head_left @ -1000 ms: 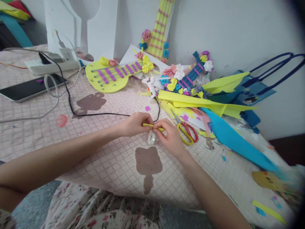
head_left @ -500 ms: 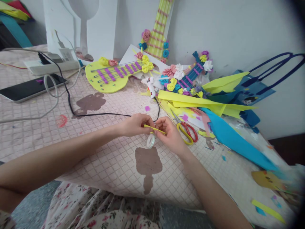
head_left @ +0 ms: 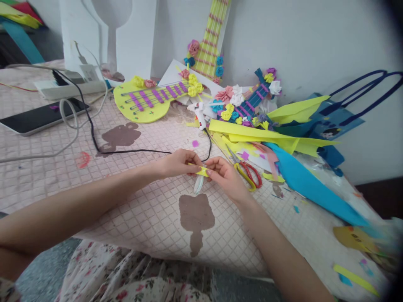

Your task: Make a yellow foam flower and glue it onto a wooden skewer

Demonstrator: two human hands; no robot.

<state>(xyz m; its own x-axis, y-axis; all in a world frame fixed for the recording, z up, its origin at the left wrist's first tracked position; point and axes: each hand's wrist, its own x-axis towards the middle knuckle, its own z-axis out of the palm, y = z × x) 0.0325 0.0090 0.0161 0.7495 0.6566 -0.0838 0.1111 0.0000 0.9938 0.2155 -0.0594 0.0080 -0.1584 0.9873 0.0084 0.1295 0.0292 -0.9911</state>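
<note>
A short yellow paper strip (head_left: pixel 203 171) is stretched between my two hands, just above the table. My left hand (head_left: pixel 181 162) pinches its left end. The other end is pinched by my right hand (head_left: pixel 225 174). A whitish roll of tape (head_left: pixel 198 184) hangs or stands just under the strip; whether it is joined to the strip I cannot tell. Close to my right hand lie scissors (head_left: pixel 247 172) with one yellow and one red handle. A white glue gun (head_left: pixel 199 114) sits beyond my hands, its black cord (head_left: pixel 138 150) passing behind them.
A yellow guitar cutout (head_left: pixel 145 105) and a blue one with paper flowers (head_left: pixel 252 100) lie at the back. Yellow paper (head_left: pixel 267 135), blue paper (head_left: pixel 308 188) and a blue bag (head_left: pixel 340 121) fill the right. A tablet (head_left: pixel 44 115) and a power strip (head_left: pixel 72 87) are at left.
The yellow strip has turned so that its flat face shows more. My fingers have shifted slightly around it, and the tape roll now appears more edge-on.
</note>
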